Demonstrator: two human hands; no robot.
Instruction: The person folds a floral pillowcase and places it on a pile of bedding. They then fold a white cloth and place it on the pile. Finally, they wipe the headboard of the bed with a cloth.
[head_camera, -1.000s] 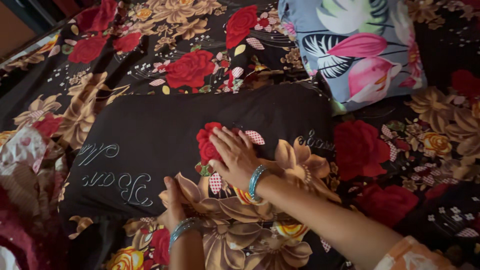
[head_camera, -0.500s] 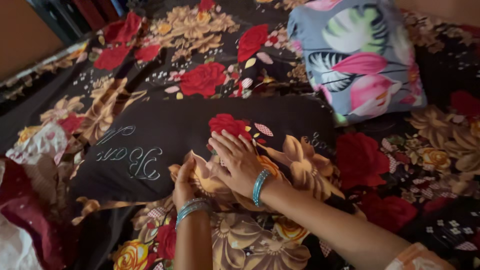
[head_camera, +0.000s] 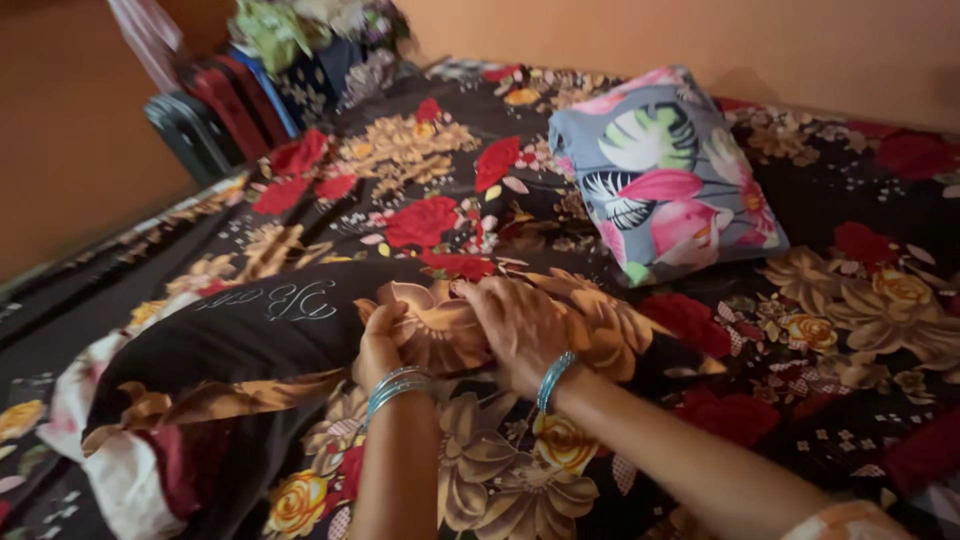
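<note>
- the bed (head_camera: 850, 300) is spread with a dark sheet printed in red and tan flowers, and it runs up to an orange wall.
- a grey pillow (head_camera: 670, 175) with pink blooms and green leaves leans near the head of the bed; suitcases (head_camera: 215, 110) stand by the far corner.
- the dark pillow (head_camera: 240, 340) lies across the bed right in front of me, its cover bunched at one end.
- my left hand (head_camera: 380, 345) pinches a fold of that cover, fingers curled.
- my right hand (head_camera: 520, 325) lies flat with fingers spread on the same fold; it seems to press rather than grip, though i can't be sure.
</note>
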